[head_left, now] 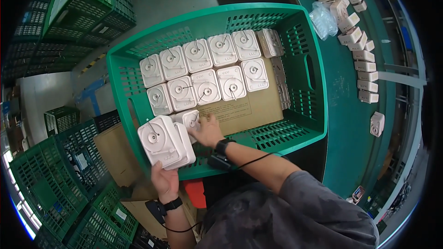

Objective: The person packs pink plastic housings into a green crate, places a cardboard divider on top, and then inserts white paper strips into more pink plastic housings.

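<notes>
Rightward, bare cardboard [258,111] lies open between right hand [207,131] and crate rim [321,78].

upper left: stacked green crates [87,0] | lower left: other crates [44,180], brown cardboard [116,157] | floor [177,7]: blue tape [93,93] | lower centre: red object [196,193], partly hidden | right: clear plastic bag [324,21] on green table [341,133]
</notes>
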A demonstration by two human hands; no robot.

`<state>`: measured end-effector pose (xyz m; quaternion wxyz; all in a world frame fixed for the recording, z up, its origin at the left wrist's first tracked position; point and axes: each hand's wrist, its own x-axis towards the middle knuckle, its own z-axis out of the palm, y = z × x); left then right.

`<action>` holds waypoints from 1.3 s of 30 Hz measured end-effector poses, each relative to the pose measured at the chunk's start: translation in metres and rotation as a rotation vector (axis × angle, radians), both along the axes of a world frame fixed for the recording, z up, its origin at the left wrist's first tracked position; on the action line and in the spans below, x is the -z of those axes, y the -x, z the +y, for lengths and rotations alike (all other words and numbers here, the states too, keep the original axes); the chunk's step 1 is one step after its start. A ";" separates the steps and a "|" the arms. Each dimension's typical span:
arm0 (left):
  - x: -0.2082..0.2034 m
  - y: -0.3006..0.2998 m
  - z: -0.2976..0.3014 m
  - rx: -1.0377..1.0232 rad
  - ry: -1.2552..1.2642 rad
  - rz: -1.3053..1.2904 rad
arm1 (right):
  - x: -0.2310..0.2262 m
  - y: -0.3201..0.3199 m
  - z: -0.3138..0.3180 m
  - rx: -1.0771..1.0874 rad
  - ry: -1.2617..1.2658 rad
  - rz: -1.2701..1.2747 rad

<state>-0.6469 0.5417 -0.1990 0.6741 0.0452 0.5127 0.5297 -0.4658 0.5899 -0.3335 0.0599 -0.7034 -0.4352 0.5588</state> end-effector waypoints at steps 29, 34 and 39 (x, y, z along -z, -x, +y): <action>0.008 0.006 0.025 0.352 -0.055 0.364 | -0.037 -0.022 0.004 0.424 -0.109 0.391; 0.011 -0.059 0.031 0.757 -0.463 1.119 | -0.098 -0.066 0.004 0.529 -0.063 0.742; 0.056 -0.082 0.039 0.803 -0.252 1.020 | -0.041 -0.148 -0.023 0.718 0.142 0.699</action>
